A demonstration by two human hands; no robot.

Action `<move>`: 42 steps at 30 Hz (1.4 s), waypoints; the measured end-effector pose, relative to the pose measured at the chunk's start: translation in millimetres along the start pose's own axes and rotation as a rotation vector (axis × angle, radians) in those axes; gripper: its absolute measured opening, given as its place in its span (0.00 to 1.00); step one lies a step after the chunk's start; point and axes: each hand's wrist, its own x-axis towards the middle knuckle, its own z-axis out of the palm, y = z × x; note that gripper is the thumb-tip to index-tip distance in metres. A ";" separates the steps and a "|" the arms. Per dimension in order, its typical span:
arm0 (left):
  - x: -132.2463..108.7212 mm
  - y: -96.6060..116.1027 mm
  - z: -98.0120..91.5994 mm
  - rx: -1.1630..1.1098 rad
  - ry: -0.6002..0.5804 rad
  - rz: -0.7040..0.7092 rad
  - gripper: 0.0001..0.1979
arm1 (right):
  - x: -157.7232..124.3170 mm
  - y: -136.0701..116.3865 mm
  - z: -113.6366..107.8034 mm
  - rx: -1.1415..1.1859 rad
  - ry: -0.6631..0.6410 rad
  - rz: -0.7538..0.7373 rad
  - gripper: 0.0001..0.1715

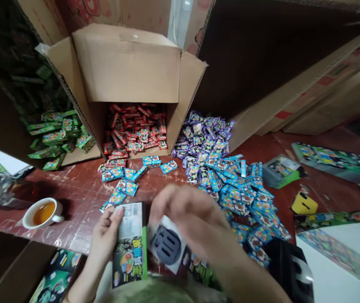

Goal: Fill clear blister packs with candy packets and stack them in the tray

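My left hand is closed on the upper left edge of a small printed box, black and green with a pale label panel at its top. The thumb lies on that pale panel. My right hand is smeared by motion just right of the box, its fingers bent downward; whether it grips anything does not show. Beneath it is a white square piece with a dark grey round slotted shape. Small blue-wrapped packets lie on the red table beyond my hands.
Open cartons at the back hold green packets, red packets and purple packets. A large blue pile spreads at right. A cup of tea stands left; a yellow object and printed boxes lie right.
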 end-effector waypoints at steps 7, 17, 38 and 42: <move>3.6 15.7 -9.0 -0.077 0.029 -0.155 0.28 | 107.4 115.6 -176.5 -0.705 0.792 0.759 0.40; -0.4 9.6 11.6 -0.088 0.007 -0.081 0.26 | 117.9 165.3 -198.8 -0.668 0.805 0.812 0.56; -28.5 -5.8 24.7 0.041 -0.201 0.049 0.21 | 56.1 97.3 13.5 0.091 -0.390 0.033 0.09; -27.2 -13.5 21.6 0.041 -0.203 0.043 0.20 | 63.4 94.1 25.6 -0.020 -0.653 0.021 0.03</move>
